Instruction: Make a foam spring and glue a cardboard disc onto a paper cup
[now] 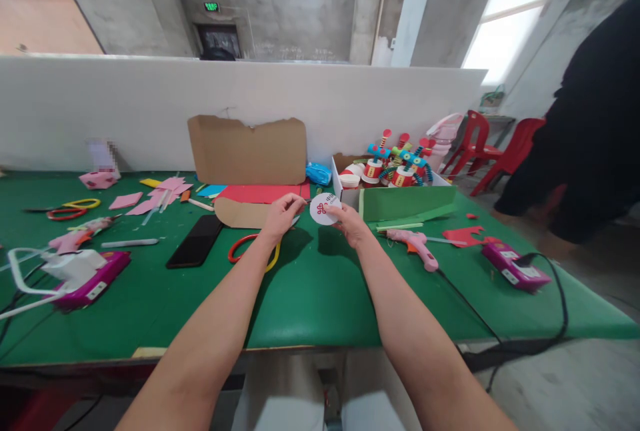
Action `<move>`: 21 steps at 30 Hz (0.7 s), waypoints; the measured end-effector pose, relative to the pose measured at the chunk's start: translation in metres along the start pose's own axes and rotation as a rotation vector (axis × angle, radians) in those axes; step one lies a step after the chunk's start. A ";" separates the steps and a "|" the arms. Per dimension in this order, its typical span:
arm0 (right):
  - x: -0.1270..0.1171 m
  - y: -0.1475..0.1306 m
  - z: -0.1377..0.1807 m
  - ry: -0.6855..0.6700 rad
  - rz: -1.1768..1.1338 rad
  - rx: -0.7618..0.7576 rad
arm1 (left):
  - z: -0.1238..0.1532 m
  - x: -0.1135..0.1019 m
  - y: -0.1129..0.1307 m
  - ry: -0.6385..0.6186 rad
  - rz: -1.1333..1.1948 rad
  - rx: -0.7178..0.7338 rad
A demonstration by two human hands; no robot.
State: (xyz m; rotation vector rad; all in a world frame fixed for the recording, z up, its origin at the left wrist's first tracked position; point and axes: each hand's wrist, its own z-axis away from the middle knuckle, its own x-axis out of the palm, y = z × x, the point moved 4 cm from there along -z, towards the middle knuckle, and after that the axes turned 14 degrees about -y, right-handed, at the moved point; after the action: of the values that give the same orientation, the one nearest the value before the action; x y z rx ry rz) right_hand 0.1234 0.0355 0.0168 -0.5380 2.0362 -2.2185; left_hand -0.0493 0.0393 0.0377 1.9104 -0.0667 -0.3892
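Observation:
In my right hand (351, 223) is a round white card disc (320, 209) with a red knot-like logo and some dark lettering, pinched at its right edge. My left hand (284, 215) is just left of the disc, thumb and fingertips pressed together; whatever they may hold is too small to make out. Beneath my left wrist lie scissors (243, 244) with red and yellow handles, partly covered by the forearm. A rounded strip of brown cardboard (240, 214) lies behind that hand. To the right of my right hand rests a pink glue gun (414, 244).
A box (345, 192) of red-and-blue paper-cup figures (390, 167) stands at the back right, behind green card (400, 204). Left are a black phone (196, 242), another pair of scissors (75, 207) and a purple power strip (107, 277). Another power strip (520, 267) trails cables right. A person (575, 111) stands beyond.

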 end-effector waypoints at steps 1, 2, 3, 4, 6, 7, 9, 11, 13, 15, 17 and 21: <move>0.001 0.000 0.001 0.003 -0.004 0.009 | 0.000 0.001 0.000 -0.006 0.013 0.000; 0.001 0.000 0.002 0.008 -0.006 0.018 | 0.000 0.002 0.001 -0.011 0.028 0.003; 0.002 -0.001 0.002 0.013 -0.006 0.028 | 0.000 0.002 0.001 -0.014 0.044 0.010; 0.003 0.000 0.003 0.019 -0.008 0.036 | -0.001 0.003 0.001 -0.016 0.058 0.022; 0.004 0.000 0.003 0.025 -0.038 0.050 | -0.001 0.002 0.001 -0.019 0.086 0.052; 0.004 0.000 0.004 0.019 -0.075 0.056 | -0.001 0.002 0.000 -0.032 0.102 0.070; 0.007 0.001 0.005 -0.020 -0.181 0.076 | -0.001 0.002 -0.001 -0.106 0.136 0.099; 0.011 0.002 0.006 -0.093 -0.283 0.114 | 0.000 0.004 -0.001 -0.227 0.168 0.121; 0.016 0.001 0.009 -0.183 -0.332 0.151 | 0.002 0.007 -0.001 -0.336 0.181 0.131; 0.020 0.000 0.012 -0.264 -0.337 0.167 | 0.005 0.011 -0.001 -0.408 0.176 0.113; 0.024 0.000 0.014 -0.329 -0.318 0.182 | 0.007 0.016 -0.003 -0.457 0.162 0.068; 0.028 0.002 0.018 -0.391 -0.260 0.257 | 0.009 0.023 -0.006 -0.455 0.140 -0.025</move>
State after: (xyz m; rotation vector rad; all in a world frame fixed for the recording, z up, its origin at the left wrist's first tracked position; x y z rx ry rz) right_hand 0.1020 0.0100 0.0219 -1.1540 1.5353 -2.2343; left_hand -0.0306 0.0284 0.0239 1.7480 -0.4904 -0.7179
